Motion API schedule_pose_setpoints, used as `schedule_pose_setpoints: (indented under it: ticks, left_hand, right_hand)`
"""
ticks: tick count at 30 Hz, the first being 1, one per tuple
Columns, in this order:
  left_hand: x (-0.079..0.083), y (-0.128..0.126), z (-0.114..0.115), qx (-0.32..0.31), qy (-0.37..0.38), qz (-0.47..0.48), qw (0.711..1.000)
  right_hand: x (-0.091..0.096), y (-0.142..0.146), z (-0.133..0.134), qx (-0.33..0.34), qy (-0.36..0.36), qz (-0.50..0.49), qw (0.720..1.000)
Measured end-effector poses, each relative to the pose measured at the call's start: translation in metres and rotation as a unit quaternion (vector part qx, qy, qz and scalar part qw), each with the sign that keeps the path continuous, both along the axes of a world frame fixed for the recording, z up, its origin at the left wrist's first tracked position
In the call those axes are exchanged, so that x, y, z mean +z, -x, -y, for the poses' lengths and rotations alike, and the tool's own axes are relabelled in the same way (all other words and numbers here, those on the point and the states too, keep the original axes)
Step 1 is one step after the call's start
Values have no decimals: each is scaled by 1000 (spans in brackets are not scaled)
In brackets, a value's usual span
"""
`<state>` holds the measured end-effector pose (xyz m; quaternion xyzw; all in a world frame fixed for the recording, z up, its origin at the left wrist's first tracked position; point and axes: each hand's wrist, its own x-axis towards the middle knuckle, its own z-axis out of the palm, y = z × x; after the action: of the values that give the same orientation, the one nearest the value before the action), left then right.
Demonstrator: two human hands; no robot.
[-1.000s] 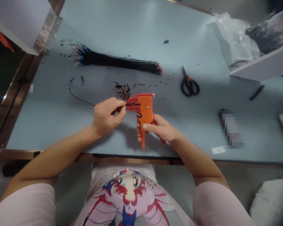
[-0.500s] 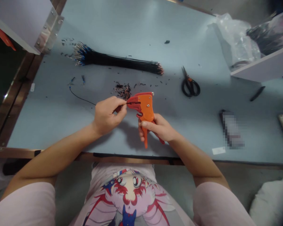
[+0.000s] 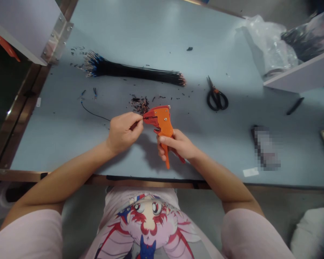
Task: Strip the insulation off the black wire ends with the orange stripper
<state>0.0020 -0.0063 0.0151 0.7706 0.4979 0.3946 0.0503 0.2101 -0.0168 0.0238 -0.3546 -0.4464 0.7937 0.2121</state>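
Observation:
My left hand (image 3: 125,131) pinches a thin black wire (image 3: 95,114) whose blue-tipped tail trails away to the left over the table. The wire's other end is at the red jaws of an orange wire stripper (image 3: 164,122); how deep it sits in them is hard to see. Wrapped round the stripper's handles is my right hand (image 3: 175,144), thumb on the near side. Just behind the jaws lies a small heap of black and copper-coloured scraps (image 3: 140,105). Farther back rests a long bundle of black wires (image 3: 137,73), with blue and silver ends at left and copper ends at right.
Black-handled scissors (image 3: 217,99) lie right of the bundle. A pixelated dark object (image 3: 266,146) and a white label (image 3: 251,172) are near the right front. Clear plastic bags (image 3: 271,43) stand behind a pale panel (image 3: 299,72). A metal-bracketed panel (image 3: 24,28) juts in at upper left.
The wire stripper and my right hand have shifted slightly left, its jaws closer to my left fingers. My left hand has barely moved and still pinches the wire.

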Motion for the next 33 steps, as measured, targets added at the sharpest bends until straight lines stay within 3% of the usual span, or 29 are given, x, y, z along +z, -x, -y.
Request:
schedule_pose_setpoints:
  ticks: [20,33]
  left_hand:
    - [-1,2,-4,0,7,11,1000]
    - [-3,1,-8,7,22,10,1000]
  right_hand:
    - [-2,6,-1,-19,-2,-12,1000]
    - [-13,9,-6,-62,7,-5,998]
